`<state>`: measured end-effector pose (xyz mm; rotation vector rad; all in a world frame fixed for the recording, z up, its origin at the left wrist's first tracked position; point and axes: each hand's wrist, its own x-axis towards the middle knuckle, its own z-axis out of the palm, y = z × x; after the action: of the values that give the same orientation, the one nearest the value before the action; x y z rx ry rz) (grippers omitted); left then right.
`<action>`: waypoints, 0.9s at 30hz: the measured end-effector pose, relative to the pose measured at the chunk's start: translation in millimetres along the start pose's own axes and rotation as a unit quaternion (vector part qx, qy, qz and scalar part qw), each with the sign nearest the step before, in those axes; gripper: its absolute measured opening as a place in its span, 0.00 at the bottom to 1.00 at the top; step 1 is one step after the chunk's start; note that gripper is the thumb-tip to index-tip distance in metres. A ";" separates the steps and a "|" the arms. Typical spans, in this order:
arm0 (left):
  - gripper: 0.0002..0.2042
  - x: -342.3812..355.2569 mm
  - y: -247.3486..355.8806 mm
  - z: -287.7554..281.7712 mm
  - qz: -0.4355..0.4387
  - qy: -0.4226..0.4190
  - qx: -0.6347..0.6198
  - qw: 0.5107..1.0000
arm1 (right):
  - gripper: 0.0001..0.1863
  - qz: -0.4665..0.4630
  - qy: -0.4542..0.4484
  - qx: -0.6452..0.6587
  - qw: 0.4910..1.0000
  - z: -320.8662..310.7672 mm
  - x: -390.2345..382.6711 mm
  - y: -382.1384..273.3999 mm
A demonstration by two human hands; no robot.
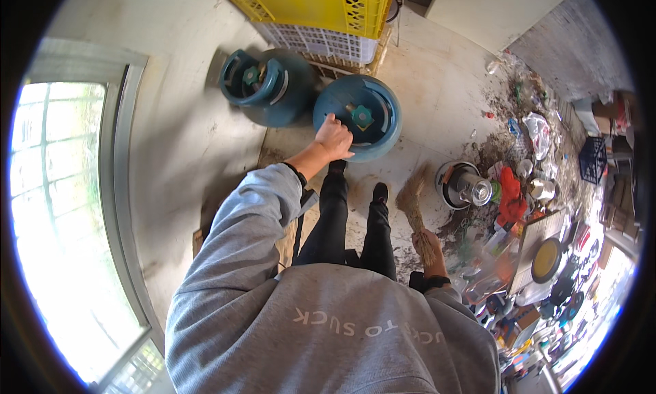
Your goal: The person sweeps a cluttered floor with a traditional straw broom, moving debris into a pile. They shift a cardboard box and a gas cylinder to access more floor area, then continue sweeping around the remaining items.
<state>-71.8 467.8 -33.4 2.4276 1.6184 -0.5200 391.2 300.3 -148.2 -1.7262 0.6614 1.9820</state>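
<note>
Two squat blue-green steel gas cylinders stood on the pale concrete floor (437, 100) against the wall, below stacked plastic crates.

- Far left: a bright metal-framed window (61, 209) in the wall; nothing handled there.
- Left cylinder (263, 86), with collar and valve on top, stood untouched, just beside the right one.
- Right cylinder (359, 117): the left hand (333, 138) was on the top collar at its near rim, the grip closed around the ring, arm extended in a grey sleeve. Feet in dark shoes were planted just short of the cylinder's base.
- Right hand (427, 247): grip closed on the handle of a straw hand broom (413, 206), bristles up and away from the body, held low by the right leg.
- Further right: a round metal pot (461, 185) on the floor, then a spread of litter and debris (519, 155) along the far wall and into the right corner.
- Above the cylinders: a yellow plastic crate (314, 4) over a white plastic crate (321, 45).

Judgement on handling: the cylinder looked heavy, so one-handed shifting would go best by tilting it on its base edge and rolling or pivoting, not lifting. Holding the collar rather than the valve seemed right. The broom should stay clear of the feet while the cylinder is tipped, with toes back from the base.
</note>
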 end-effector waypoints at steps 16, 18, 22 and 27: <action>0.12 -92.1 241.2 62.3 -0.200 -0.107 -0.226 0.947 | 0.14 -0.055 -0.010 -0.238 0.970 -10.6 -54.1 -104.8; 0.11 -99.5 254.5 71.2 -0.233 -0.096 -0.239 0.938 | 0.15 -0.025 0.025 -0.184 0.982 -7.8 -47.1 -110.5; 0.11 -106.6 276.4 88.8 -0.266 -0.099 -0.248 0.926 | 0.12 -0.031 -0.032 -0.288 0.957 2.8 -45.0 -118.5; 0.10 -112.3 302.7 106.2 -0.299 -0.081 -0.296 0.903 | 0.12 -0.070 -0.082 -0.307 0.946 25.2 -73.6 -112.8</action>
<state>147.3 217.2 -102.2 1.4070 2.0573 -0.2351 449.3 404.6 -80.8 -1.8298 -0.1632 2.3455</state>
